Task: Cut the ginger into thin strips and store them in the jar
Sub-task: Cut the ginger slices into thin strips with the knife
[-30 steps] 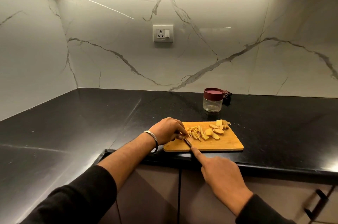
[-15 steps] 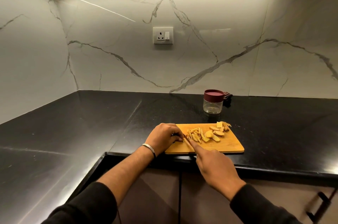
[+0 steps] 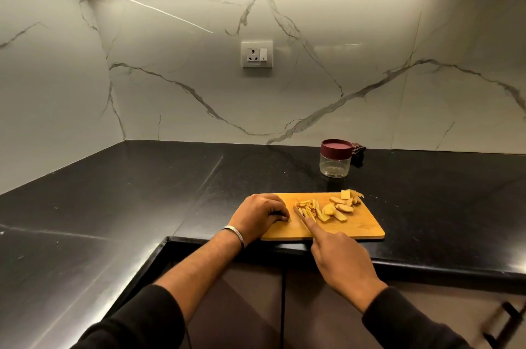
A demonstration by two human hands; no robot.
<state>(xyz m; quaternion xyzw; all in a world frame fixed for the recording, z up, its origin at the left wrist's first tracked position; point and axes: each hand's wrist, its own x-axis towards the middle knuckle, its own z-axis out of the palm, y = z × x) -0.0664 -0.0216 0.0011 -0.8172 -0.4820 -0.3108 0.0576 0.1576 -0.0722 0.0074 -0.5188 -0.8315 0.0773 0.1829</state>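
A wooden cutting board (image 3: pixel 355 227) lies at the front edge of the black counter. On it are a pile of thin ginger strips (image 3: pixel 308 207) and several thicker ginger slices (image 3: pixel 340 207) to their right. My left hand (image 3: pixel 260 213) rests on the board's left end with curled fingers pinching a small ginger piece (image 3: pixel 288 219). My right hand (image 3: pixel 340 259) grips a knife (image 3: pixel 299 213), index finger stretched along its back, blade beside the strips. A clear jar (image 3: pixel 335 166) with a maroon lid stands behind the board, lid on.
The black counter (image 3: pixel 142 192) wraps round the corner to the left. A dark small object (image 3: pixel 358 149) sits behind the jar by the marble wall. A wall socket (image 3: pixel 256 54) is above. Cabinet doors and a handle (image 3: pixel 503 320) lie below the counter edge.
My right hand has slid the knife forward and to the right, up against the strips. My left hand stays on the board's left end with its fingers curled tighter.
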